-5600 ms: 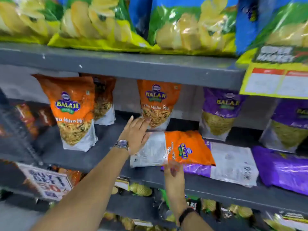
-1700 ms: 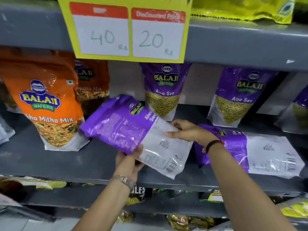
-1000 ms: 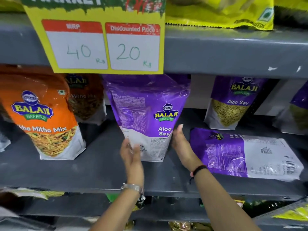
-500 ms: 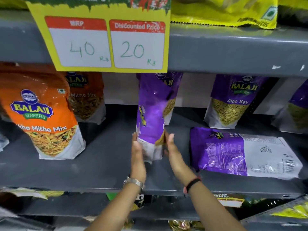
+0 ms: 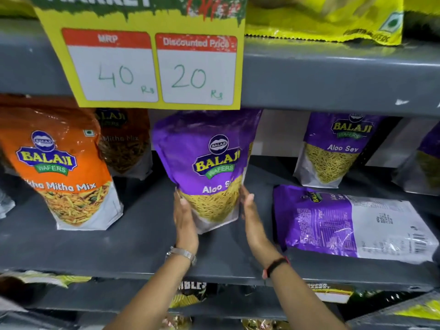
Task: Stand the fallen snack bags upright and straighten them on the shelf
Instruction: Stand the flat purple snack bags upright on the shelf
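A purple Aloo Sev bag (image 5: 204, 163) stands upright in the middle of the grey shelf (image 5: 133, 239), its front facing me. My left hand (image 5: 184, 217) presses its lower left side and my right hand (image 5: 250, 215) its lower right side, so both hold the bag between them. To the right another purple Aloo Sev bag (image 5: 352, 222) lies flat on its front, back label up. An orange Mitha Mix bag (image 5: 59, 167) stands upright at the left.
Behind stand a second orange bag (image 5: 126, 141) and purple bags (image 5: 333, 148) at the back right. A yellow price sign (image 5: 142, 67) hangs from the upper shelf edge, just above the held bag. Yellow bags lie on the upper shelf (image 5: 333, 75); more packets fill the shelf below.
The purple bag, lifted from lying flat, was stood up and turned from edge-on to front facing me. Both hands stay at its lower sides.
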The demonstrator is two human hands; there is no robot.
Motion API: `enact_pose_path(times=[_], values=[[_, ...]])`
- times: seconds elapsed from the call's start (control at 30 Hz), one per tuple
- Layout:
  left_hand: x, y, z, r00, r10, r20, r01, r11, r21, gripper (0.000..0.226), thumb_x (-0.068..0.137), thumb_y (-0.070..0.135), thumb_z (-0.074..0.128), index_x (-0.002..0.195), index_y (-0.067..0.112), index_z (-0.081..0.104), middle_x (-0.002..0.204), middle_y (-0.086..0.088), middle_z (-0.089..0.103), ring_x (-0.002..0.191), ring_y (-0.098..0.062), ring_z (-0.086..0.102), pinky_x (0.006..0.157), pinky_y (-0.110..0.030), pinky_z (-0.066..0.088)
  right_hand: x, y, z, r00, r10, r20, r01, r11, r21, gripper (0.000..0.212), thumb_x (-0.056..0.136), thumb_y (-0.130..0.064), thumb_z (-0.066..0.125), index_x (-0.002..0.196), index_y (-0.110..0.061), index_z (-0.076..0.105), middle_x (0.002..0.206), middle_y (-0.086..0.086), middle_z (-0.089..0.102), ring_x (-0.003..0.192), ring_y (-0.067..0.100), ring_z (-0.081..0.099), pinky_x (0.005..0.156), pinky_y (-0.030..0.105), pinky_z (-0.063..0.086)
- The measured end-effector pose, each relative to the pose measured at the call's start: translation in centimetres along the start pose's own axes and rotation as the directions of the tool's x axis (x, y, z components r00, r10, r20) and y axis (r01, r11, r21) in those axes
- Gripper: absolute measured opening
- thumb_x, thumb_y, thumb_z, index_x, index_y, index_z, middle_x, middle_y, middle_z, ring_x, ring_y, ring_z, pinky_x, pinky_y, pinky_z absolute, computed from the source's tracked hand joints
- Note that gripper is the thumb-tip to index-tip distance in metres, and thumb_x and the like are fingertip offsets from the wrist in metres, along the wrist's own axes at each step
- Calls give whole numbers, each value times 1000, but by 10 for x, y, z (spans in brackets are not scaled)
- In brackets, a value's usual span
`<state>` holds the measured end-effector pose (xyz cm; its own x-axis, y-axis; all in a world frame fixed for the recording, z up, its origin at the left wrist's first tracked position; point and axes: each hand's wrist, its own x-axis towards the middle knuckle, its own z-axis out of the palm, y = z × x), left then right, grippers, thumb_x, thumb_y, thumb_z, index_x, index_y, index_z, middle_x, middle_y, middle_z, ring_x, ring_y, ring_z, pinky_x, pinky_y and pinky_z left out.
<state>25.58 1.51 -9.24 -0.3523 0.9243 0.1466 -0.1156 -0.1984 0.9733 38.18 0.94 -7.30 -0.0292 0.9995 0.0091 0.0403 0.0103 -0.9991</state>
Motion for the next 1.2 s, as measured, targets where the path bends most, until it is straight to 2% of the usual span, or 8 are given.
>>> enact_pose_path(times=[0.13, 0.27, 0.43, 0.57, 0.7, 0.87, 1.03, 1.2], values=[[9, -7, -10, 999, 9, 47, -6, 998, -66, 94, 61, 80, 42, 130, 18, 35, 139, -5, 43, 126, -9, 41, 108, -36, 37, -7, 11, -16, 993, -36, -113, 14, 981, -192, 88, 70, -68, 52, 141, -30, 14, 152, -2, 16, 140, 12, 16, 116, 40, 18], [12, 2, -3, 984, 19, 178, -13, 999, -36, 84, 67, 68, 49, 129, 14, 34, 127, -7, 51, 113, -7, 54, 89, -23, 51, 10, 10, -19, 998, -62, 22, 65, 965, -256, 78, 75, -22, 71, 137, -24, 23, 137, -8, 40, 126, 3, 40, 103, 20, 32], [24, 5, -11, 950, -22, 313, 23, 1000, 1, 102, 59, 79, 46, 135, 14, 27, 129, 4, 46, 109, 11, 50, 82, -4, 43, 3, 18, -4, 980, -115, -161, 65, 956, -287, 62, 71, -15, 75, 122, -16, 40, 116, -2, 50, 100, 6, 50, 73, -3, 35], [11, -4, -14, 990, -134, 38, 134, 991, -4, 85, 76, 65, 42, 138, 11, 20, 148, -8, 28, 133, -9, 32, 104, -19, 30, -1, 11, -6, 972, -133, -192, 79, 960, -267, 69, 68, -14, 77, 125, -16, 37, 122, 1, 45, 111, 14, 48, 80, 2, 36], [-23, -17, 0, 884, -313, -349, 307, 949, -73, 63, 82, 32, 50, 135, 8, 25, 146, -13, 26, 134, -23, 27, 109, -32, 21, -4, -20, -36, 941, -217, -259, 137, 946, -293, 66, 76, -12, 69, 131, -9, 35, 124, -2, 42, 114, 11, 43, 88, -2, 32], [-53, -24, 56, 893, -317, -319, 304, 948, -91, 14, 76, 4, 57, 89, 5, 51, 94, -11, 50, 87, -20, 41, 70, -31, 39, 3, -39, -131, 902, -341, -264, 117, 783, -611, 31, 84, -13, 59, 114, -5, 56, 116, 17, 62, 108, 30, 57, 93, 37, 45], [-93, -37, 143, 721, -679, -139, 622, 723, -300, 41, 77, 19, 59, 115, 8, 47, 108, -8, 47, 98, -20, 43, 102, -45, 35, 22, -38, -249, 993, -76, -93, -48, 458, -888, 32, 86, -27, 46, 115, -24, 59, 122, 15, 62, 111, 36, 57, 95, 49, 45], [-123, -14, 214, 681, -722, -120, 538, 604, -588, 43, 79, 0, 55, 108, 20, 31, 117, -11, 49, 102, -26, 49, 78, -38, 44, 34, -36, -307, 976, 212, 50, -27, 345, -938, 42, 89, -25, 46, 131, -29, 43, 143, 9, 44, 128, 29, 43, 108, 41, 35]])
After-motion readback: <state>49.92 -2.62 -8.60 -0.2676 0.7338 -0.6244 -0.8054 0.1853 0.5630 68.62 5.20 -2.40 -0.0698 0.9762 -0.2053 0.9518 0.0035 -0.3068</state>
